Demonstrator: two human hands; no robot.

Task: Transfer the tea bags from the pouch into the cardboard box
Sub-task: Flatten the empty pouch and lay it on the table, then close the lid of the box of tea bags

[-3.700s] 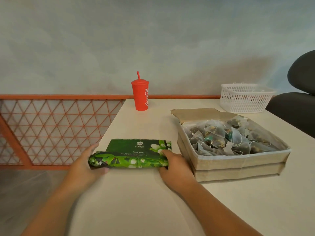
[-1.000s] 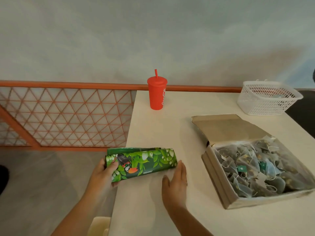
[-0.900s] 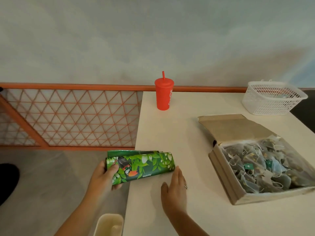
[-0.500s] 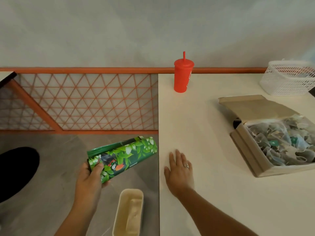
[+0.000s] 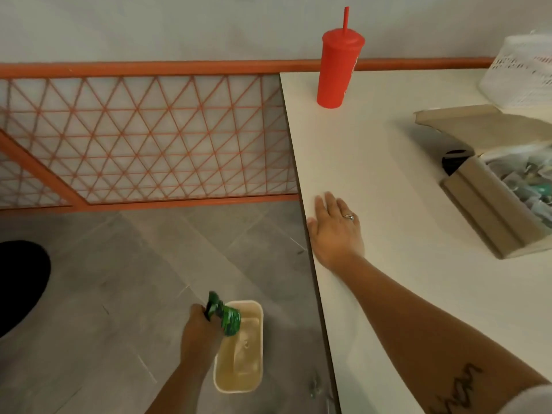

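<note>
Head view, listed by size. Grey tiled floor [image 5: 104, 294] fills the lower left. White rectangular table [image 5: 388, 174] fills the right side, with its left edge running down the middle of the frame. Orange metal lattice railing [image 5: 143, 138] stands behind the floor, against the wall.

Open brown cardboard box [image 5: 490, 210] sits on the table at the right edge, flap folded back; translucent pyramid tea bags [image 5: 534, 180] lie inside it. White plastic mesh basket [image 5: 519, 76] stands at the far right corner. Red plastic cup with lid and straw [image 5: 339, 70] stands upright near the far left corner of the table, well apart from the box. Beige rectangular plastic bin [image 5: 239, 354] sits on the floor just beside the table edge.

Right hand [image 5: 334, 228] lies flat on the table near its left edge, fingers straight and pressing down; a ring [image 5: 348, 216] shows on one finger. Left hand [image 5: 200, 327] is lowered beside the table, fingers curled round the rolled green leaf-print pouch [image 5: 225, 316], which is over the far corner of the bin. Contact between pouch and bin cannot be determined.
</note>
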